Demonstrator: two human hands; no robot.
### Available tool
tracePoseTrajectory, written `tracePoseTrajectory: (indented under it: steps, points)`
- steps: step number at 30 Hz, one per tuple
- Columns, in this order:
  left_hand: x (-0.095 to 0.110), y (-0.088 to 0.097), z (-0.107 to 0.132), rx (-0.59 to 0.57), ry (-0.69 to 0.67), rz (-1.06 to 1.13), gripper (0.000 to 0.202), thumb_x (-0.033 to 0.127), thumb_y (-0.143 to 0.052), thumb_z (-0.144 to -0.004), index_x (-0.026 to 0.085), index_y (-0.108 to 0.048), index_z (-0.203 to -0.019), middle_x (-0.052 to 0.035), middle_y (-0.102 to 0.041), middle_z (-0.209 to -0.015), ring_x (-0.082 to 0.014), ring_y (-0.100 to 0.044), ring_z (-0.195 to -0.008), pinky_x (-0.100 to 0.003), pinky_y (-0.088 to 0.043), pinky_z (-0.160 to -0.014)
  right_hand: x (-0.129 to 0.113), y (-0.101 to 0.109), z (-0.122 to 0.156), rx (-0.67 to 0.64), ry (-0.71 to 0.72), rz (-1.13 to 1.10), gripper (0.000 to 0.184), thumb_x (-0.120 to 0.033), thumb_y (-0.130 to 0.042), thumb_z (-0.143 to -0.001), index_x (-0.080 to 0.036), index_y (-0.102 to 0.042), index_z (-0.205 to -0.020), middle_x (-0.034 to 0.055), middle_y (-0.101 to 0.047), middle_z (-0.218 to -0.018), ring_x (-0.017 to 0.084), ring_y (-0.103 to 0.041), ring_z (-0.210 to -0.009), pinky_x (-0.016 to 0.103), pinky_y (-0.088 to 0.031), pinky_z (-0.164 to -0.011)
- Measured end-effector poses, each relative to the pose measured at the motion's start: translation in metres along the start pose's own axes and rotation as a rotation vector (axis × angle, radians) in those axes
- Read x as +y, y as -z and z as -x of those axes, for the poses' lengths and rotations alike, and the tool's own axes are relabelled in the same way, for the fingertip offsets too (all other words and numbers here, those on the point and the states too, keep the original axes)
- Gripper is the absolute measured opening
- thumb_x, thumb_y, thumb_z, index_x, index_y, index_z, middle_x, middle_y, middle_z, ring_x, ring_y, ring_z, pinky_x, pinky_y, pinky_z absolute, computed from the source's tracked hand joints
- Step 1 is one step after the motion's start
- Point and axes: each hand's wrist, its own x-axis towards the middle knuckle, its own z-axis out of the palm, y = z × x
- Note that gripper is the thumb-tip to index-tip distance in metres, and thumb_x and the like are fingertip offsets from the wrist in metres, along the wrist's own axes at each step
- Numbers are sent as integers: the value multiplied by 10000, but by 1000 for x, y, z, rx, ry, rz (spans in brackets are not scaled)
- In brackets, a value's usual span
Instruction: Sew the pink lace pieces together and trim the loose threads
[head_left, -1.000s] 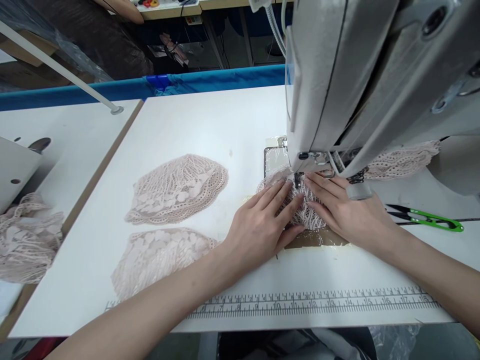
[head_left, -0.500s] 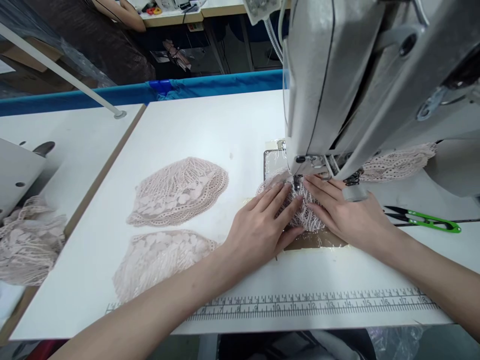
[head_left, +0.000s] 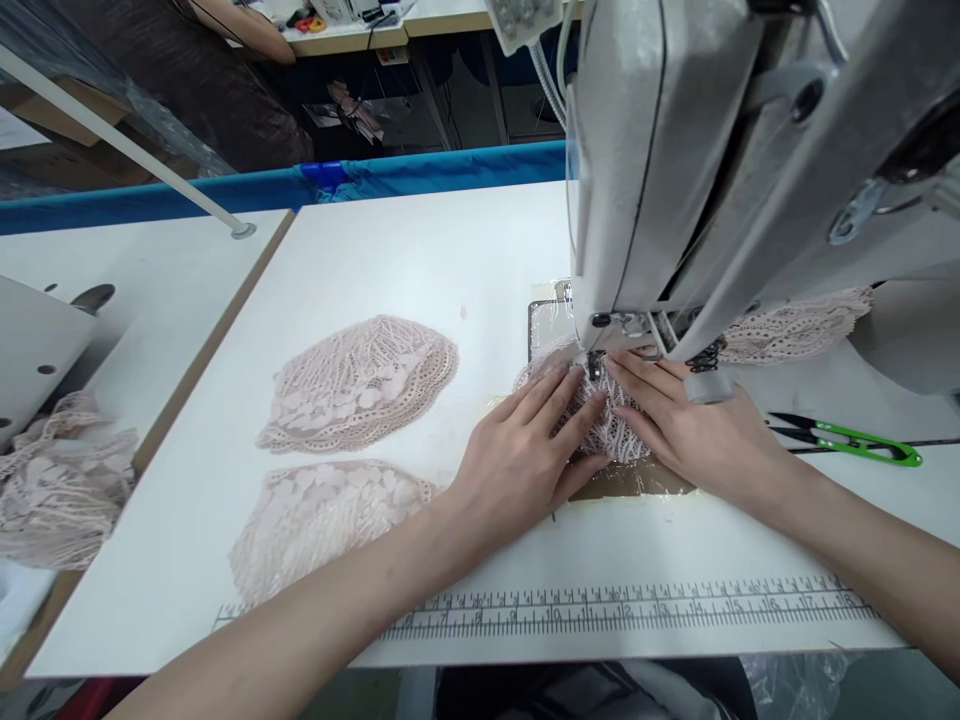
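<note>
A pale pink lace piece [head_left: 611, 432] lies under the presser foot [head_left: 595, 366] of a sewing machine [head_left: 637, 160]. My left hand [head_left: 529, 440] rests flat on the lace's left side, fingers stretched out toward the foot. On the other side my right hand [head_left: 686, 415] presses the lace down with its fingers extended, close to the foot. Both hands partly cover the piece. Left of my hands lies a lace cup piece [head_left: 360, 385], and below it a second lace piece [head_left: 322, 515] is partly hidden by my left forearm.
Green-handled thread snips [head_left: 862, 443] lie right of my right hand. More lace [head_left: 799, 325] sits behind the machine head. A printed ruler [head_left: 600, 610] runs along the table's front edge. Bunched lace [head_left: 64, 490] lies at far left. Another person's arm [head_left: 247, 30] shows at the back.
Both hands and the lace under the foot hold nearly the same place. The whole view has shifted very slightly.
</note>
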Motion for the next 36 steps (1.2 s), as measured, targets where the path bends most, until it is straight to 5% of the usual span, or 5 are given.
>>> tracePoseTrajectory:
  steps: [7,36]
  points:
    - [0,1,0,-9,-3,-7,494,459,-476,-953,130,-558,-1312,-151,-513,-1403,-275,-459,-1333,-426,-477,-1052,0,2,-1,-5,-2,-7,346,-312,-435,-985,-154,-666,-1188,113,-674,-1202,246,-605,-1117,409,-481,-958]
    - [-1,0,1,-26,13,30,524,500,-445,-954,156,-532,-1340,-146,-487,-1432,-273,-427,-1360,-435,-455,-1070,1,0,0,12,8,27,398,-311,-438,-983,-114,-591,-1293,128,-688,-1165,253,-599,-1119,398,-474,-956]
